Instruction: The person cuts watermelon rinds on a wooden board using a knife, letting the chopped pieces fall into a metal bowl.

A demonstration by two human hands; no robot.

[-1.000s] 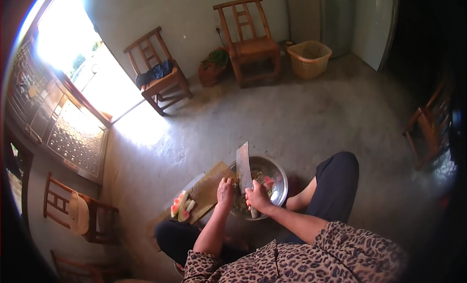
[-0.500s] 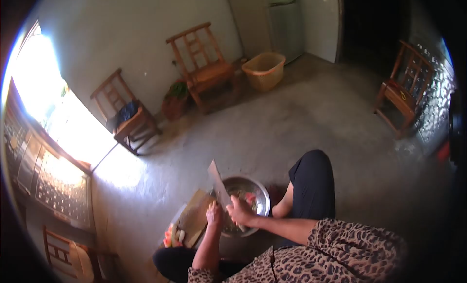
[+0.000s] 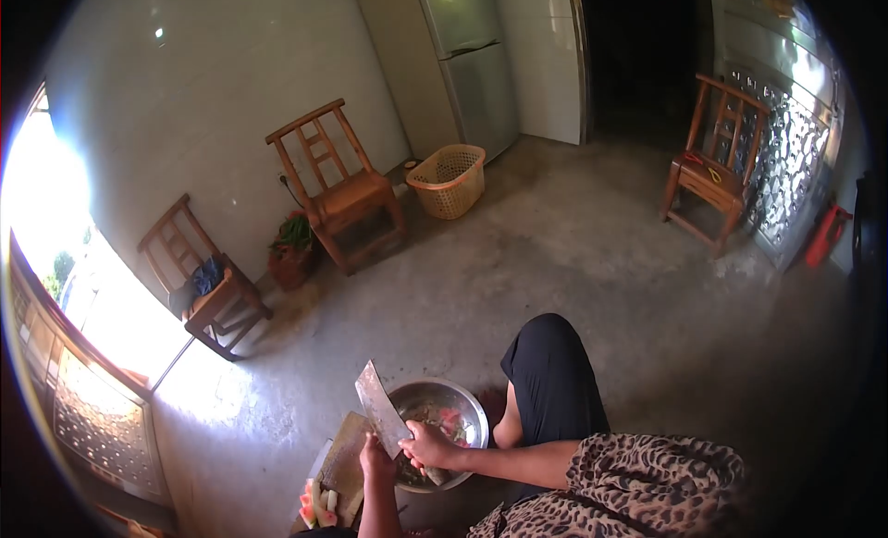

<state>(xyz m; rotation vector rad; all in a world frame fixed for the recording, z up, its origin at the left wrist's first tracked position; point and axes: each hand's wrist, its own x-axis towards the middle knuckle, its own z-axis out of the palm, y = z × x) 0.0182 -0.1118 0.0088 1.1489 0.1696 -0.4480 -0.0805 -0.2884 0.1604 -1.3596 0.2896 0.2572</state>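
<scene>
My right hand [image 3: 432,446] is wrapped round the handle of a cleaver [image 3: 379,410], its broad blade pointing up and away to the left. Close beside the lower part of the blade is my left hand [image 3: 376,458], fingers closed; what they hold, if anything, is too small to make out. Beneath both hands stands a round metal basin [image 3: 480,425] with reddish and greenish pieces [image 3: 451,421] in it. A wooden chopping board [image 3: 344,462] lies left of the basin. Pale and red chunks, like watermelon rind [image 3: 317,503], sit at its near left edge.
Wooden chairs [image 3: 347,200] stand along the wall, with another chair [image 3: 717,173] at the right. A plastic basket [image 3: 450,188] is on the floor near a fridge [image 3: 476,85]. My bent knee [image 3: 550,362] rises right of the basin.
The camera has tilted up and turned right, so the room appears shifted left and down. My left hand has come closer to the blade; the right hand keeps its grip on the cleaver.
</scene>
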